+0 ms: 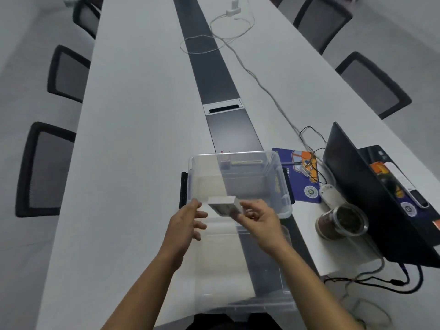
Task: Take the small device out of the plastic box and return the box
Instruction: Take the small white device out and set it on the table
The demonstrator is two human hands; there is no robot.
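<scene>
Hands are meeting just over the near rim of the clear plastic box [239, 177], which is sitting open-topped on the long white table [133, 139], straddling its dark centre strip. The right hand [259, 221] is pinching the small device [225, 204], a pale, flat rectangular block with rounded corners, between thumb and fingertips at its right end; the device is hanging above the box's near edge, at about 6 o'clock of the box. The left hand [185, 222] is hovering just beside the device's left end with its fingers loosely spread, gripping nothing, and I cannot tell whether a fingertip is touching it.

Nothing else is showing inside the box; its walls are see-through and smooth, with a rounded lip and a dark latch on the left side. A flat clear lid [242, 270] is lying on the table beneath the forearms, toward 6 o'clock.

At 3 o'clock from the box, a blue printed pad [298, 184] is lying flat, and beyond it a round glass jar [342, 221] is holding something dark brown. A black laptop [371, 194] is standing half open at the table's right edge.
</scene>
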